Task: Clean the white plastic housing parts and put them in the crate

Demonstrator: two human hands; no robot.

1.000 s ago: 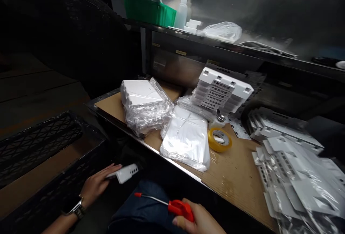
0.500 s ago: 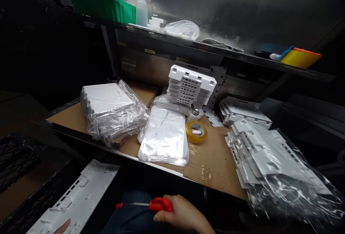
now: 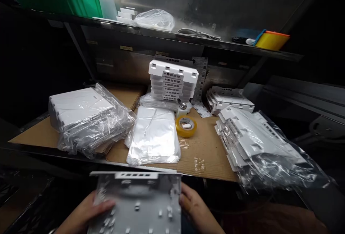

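White plastic housing panel [image 3: 145,200] sits between the hands, slotted edge facing away; the left hand [image 3: 87,210] is clamped on its near-left side, thumb over the studded inner face; the right hand [image 3: 194,207] touches the opposite edge with bent fingers (how firmly they close, I cannot tell); beyond both hands lies a stack of clear plastic bags [image 3: 153,137]; farther out from the right hand sits a yellow tape roll [image 3: 185,133].

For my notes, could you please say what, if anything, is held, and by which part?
A pale panel: left hand at its left edge, right hand at its right edge.
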